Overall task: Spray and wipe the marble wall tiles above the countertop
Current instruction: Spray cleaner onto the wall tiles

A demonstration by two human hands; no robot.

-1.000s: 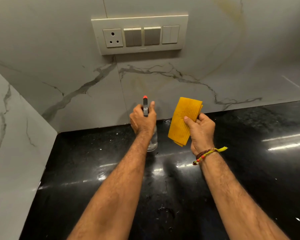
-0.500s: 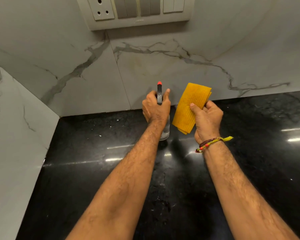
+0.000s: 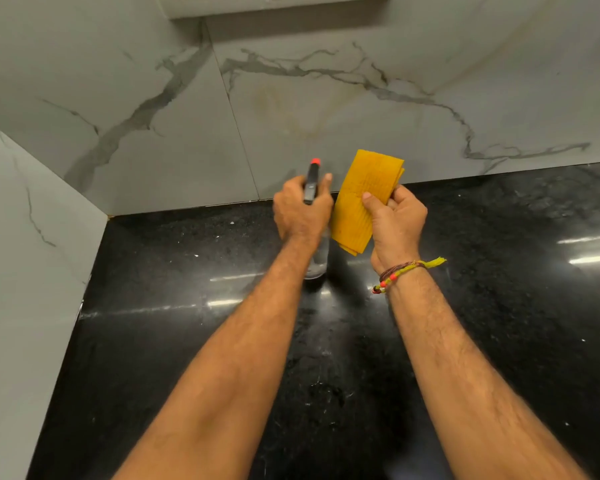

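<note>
Kitchen corner: glossy black speckled stone countertop (image 3: 187,341), scattered with pale flecks and streaked with light reflections, meeting white marble wall tiles (image 3: 326,109) with grey veining and a faint yellowish stain on the tile right of the vertical joint. Side wall tile (image 3: 25,271) at left, same marble, closing the corner. Lower edge of a switch plate (image 3: 274,6) at the top, mostly cut off.

Left hand (image 3: 300,213): fingers wrapped around a spray bottle (image 3: 311,180), dark head with red nozzle tip aimed at the back wall; clear body showing below the wrist, near the countertop.

Right hand (image 3: 397,225): thumb and fingers pinching a folded yellow cloth (image 3: 364,195), ribbed texture, rectangular, held upright just beside the bottle, short of the wall. Thread bracelet (image 3: 400,271) with red beads and a yellow tassel on the right wrist.
</note>
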